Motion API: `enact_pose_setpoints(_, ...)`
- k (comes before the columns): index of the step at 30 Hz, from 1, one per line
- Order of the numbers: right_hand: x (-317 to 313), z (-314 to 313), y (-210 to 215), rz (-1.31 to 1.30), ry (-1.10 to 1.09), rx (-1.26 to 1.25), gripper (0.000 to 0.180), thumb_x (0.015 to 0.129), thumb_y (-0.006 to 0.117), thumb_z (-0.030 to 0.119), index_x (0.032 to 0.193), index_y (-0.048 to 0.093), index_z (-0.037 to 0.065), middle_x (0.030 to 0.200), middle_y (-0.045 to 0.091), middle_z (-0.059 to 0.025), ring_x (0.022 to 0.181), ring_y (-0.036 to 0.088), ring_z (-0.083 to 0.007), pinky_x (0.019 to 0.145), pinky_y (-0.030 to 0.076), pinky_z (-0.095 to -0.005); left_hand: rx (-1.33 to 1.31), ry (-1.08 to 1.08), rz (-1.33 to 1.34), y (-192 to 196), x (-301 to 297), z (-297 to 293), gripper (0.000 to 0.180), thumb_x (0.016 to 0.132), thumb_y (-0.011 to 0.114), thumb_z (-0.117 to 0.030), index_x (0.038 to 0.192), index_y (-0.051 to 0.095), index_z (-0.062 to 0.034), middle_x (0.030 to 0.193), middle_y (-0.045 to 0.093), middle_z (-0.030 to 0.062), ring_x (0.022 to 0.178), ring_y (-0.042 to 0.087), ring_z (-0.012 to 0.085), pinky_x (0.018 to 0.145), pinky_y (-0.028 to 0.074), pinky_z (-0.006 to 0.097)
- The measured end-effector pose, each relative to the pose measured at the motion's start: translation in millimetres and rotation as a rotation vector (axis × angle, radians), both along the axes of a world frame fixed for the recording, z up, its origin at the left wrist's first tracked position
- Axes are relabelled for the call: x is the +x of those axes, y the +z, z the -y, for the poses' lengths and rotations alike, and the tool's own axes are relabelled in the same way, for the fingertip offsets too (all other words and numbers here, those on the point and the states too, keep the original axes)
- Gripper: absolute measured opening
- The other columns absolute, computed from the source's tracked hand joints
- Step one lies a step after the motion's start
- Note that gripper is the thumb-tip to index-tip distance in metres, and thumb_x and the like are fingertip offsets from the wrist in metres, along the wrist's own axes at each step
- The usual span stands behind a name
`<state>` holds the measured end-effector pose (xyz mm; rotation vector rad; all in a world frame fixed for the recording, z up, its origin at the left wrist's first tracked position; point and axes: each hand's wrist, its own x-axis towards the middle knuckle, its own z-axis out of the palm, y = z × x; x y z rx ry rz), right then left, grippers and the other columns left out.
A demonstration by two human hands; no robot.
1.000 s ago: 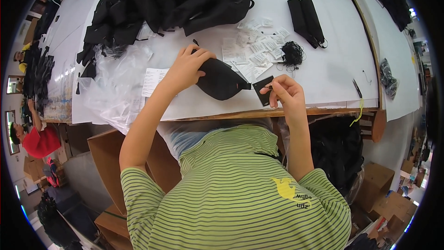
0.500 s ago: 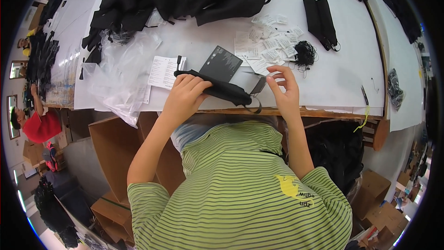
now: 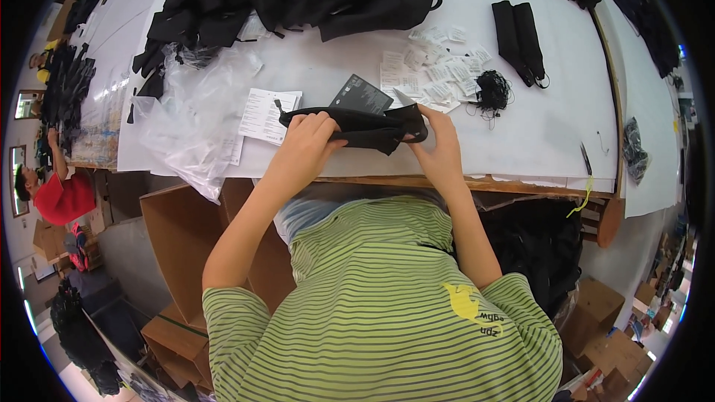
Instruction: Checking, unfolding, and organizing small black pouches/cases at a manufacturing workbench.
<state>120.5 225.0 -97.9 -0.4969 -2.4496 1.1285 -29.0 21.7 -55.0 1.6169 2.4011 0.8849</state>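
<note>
Angled inward, the left hand (image 3: pixel 308 143) pinches one long black fabric pouch (image 3: pixel 369 136), the right hand (image 3: pixel 440 145) one dark flat piece (image 3: pixel 409 120).

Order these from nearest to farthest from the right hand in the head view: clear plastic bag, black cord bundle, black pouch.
1. Black pouch, just left of the right hand
2. Black cord bundle, to the upper right
3. Clear plastic bag, far left, beyond the left hand
</note>
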Motion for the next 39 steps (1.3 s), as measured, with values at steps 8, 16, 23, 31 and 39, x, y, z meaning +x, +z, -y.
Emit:
enact_pose_setpoints(8, 1.6, -12.0, 1.7, -0.038, -0.115, -0.313, 0.044, 0.082, 0.067, 0.006, 0.124, 0.052, 0.005, 0.089, 0.067, -0.0095, 0.082, 0.063, -0.0159, 0.077, 0.046, -0.0257, 0.088, 0.008, -0.074, -1.2, 6.0, -0.8, 0.017, 0.078, 0.068, -0.007, 0.083, 0.053, -0.0032, 0.078, 0.053, 0.0069, 0.076, 0.054, 0.0254, 0.076, 0.042, 0.036)
enact_pose_setpoints(16, 45.4, -48.9, 44.3, -0.376, 0.064, -1.416, 0.032, 0.086, 0.065, 0.016, 0.114, 0.056, 0.004, 0.093, 0.066, -0.0111, 0.071, 0.062, -0.0125, 0.062, 0.043, -0.0199, -0.022, 0.102, 0.136, 14.8, 12.8, 5.5, 0.019, 0.079, 0.068, -0.013, 0.087, 0.055, -0.0009, 0.086, 0.059, 0.0092, 0.079, 0.058, 0.0304, 0.067, 0.047, 0.038)
enact_pose_setpoints(23, 41.0, -76.0, 13.4, -0.756, -0.278, -1.39, 0.014, 0.094, 0.06, 0.02, 0.087, 0.059, 0.008, 0.06, 0.052, 0.0, 0.049, 0.035, -0.006, 0.047, 0.028, -0.0215, -0.155, -0.138, 0.339, 52.3, 48.0, 4.1, 0.02, 0.083, 0.066, -0.016, 0.09, 0.057, 0.0005, 0.098, 0.061, 0.0117, 0.084, 0.059, 0.032, 0.071, 0.048, 0.037)
enact_pose_setpoints(31, 4.7, -42.5, 21.5, -0.546, -0.7, -1.3, 0.019, 0.094, 0.059, 0.026, 0.089, 0.059, 0.008, 0.065, 0.049, 0.0026, 0.048, 0.034, -0.0047, 0.042, 0.024, -0.0202, -0.24, -0.316, 0.399, 52.8, 69.7, -0.7, 0.024, 0.086, 0.065, -0.021, 0.087, 0.054, -0.0002, 0.078, 0.055, 0.014, 0.073, 0.054, 0.0331, 0.064, 0.044, 0.039)
enact_pose_setpoints(39, 8.9, -34.8, 43.5, -0.467, -0.563, -0.922, 0.022, 0.086, 0.071, 0.018, 0.071, 0.06, 0.009, 0.061, 0.049, 0.0106, 0.053, 0.033, 0.0018, 0.045, 0.023, -0.0201, -0.704, -0.4, 0.829, 59.4, 56.3, -10.3, 0.032, 0.09, 0.06, -0.031, 0.098, 0.06, 0.0, 0.09, 0.062, 0.0149, 0.081, 0.058, 0.0338, 0.067, 0.046, 0.041)
